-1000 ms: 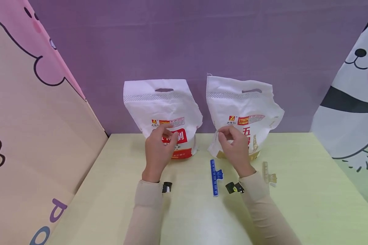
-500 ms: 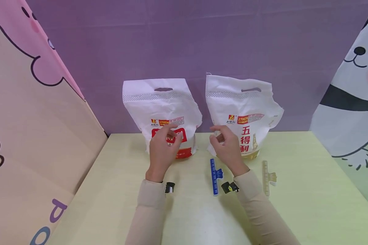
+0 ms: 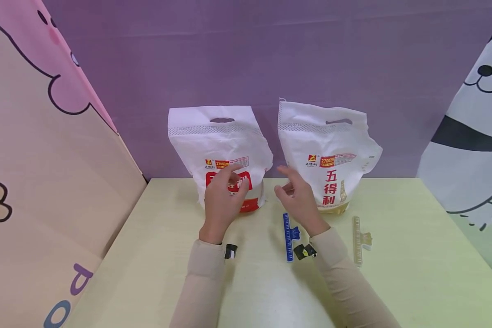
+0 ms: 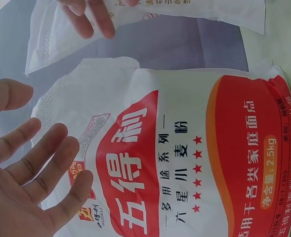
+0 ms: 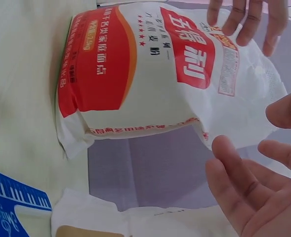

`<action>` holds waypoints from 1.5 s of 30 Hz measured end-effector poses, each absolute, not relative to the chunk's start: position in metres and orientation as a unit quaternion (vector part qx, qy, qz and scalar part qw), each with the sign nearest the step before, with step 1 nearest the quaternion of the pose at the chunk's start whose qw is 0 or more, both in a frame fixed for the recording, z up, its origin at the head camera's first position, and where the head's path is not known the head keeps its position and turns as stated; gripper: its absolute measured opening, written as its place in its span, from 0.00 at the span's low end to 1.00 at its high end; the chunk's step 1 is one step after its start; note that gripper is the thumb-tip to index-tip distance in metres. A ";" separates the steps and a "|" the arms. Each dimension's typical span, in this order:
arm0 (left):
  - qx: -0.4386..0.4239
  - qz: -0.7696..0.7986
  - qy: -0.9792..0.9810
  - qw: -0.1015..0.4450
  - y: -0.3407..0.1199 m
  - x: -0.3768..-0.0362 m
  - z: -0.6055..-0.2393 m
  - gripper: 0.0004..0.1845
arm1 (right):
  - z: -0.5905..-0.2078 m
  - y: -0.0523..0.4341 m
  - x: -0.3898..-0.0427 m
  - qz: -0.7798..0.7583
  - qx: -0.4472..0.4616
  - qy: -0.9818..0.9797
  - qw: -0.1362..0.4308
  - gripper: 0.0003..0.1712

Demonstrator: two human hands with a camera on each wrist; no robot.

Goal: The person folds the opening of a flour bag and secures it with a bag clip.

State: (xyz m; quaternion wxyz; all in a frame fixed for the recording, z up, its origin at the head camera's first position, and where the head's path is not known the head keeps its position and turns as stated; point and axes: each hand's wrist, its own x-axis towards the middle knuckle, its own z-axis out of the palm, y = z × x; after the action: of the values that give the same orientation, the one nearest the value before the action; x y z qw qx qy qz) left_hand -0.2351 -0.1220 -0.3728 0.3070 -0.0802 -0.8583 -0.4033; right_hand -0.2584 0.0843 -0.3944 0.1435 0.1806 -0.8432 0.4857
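Note:
Two white flour bags stand at the back of the table. The left bag [image 3: 221, 150] has a red label [image 4: 185, 158] and the right bag [image 3: 332, 155] has a gold base. My left hand [image 3: 223, 196] hovers in front of the red-label bag [image 5: 150, 74] with fingers spread, holding nothing. My right hand [image 3: 297, 193] is open in the gap between the two bags, fingers loosely extended and empty [image 5: 254, 182]. A blue sealing clip [image 3: 288, 237] lies on the table just below my right wrist.
A clear yellowish sealing clip [image 3: 358, 234] lies right of the gold bag. The pale yellow table [image 3: 414, 264] is fenced by a purple back wall, a cartoon panel on the left and a panda panel on the right.
My right hand has left the front of the gold bag, moved left into the gap and opened its fingers. My left hand has shifted slightly right before the red-label bag.

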 end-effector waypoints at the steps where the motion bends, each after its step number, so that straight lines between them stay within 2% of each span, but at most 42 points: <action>1: -0.080 -0.403 -0.858 0.308 -0.121 -0.235 -0.373 0.26 | -0.395 0.084 -0.259 0.487 0.183 -0.843 0.140 0.30; 11: -0.119 -0.355 -0.875 0.308 -0.113 -0.235 -0.367 0.30 | -0.397 0.083 -0.264 0.485 0.199 -0.840 0.138 0.32; 25: -0.181 -0.273 -0.879 0.346 -0.111 -0.257 -0.326 0.22 | -0.386 0.084 -0.278 0.484 0.220 -0.837 0.133 0.35; 36: -0.170 -0.234 -0.895 0.339 -0.115 -0.274 -0.298 0.24 | -0.377 0.077 -0.286 0.490 0.196 -0.845 0.085 0.42; 45: -0.154 -0.206 -0.907 0.334 -0.122 -0.292 -0.275 0.27 | -0.368 0.059 -0.297 0.520 0.153 -0.839 0.049 0.41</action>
State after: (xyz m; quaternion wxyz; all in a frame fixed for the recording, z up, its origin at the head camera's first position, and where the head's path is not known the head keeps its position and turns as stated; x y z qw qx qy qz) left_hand -0.2925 -0.1224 -0.2754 0.3341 -0.1537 -0.9067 -0.2064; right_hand -0.2973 0.0591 -0.3684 0.0487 0.1533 -0.8389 0.5200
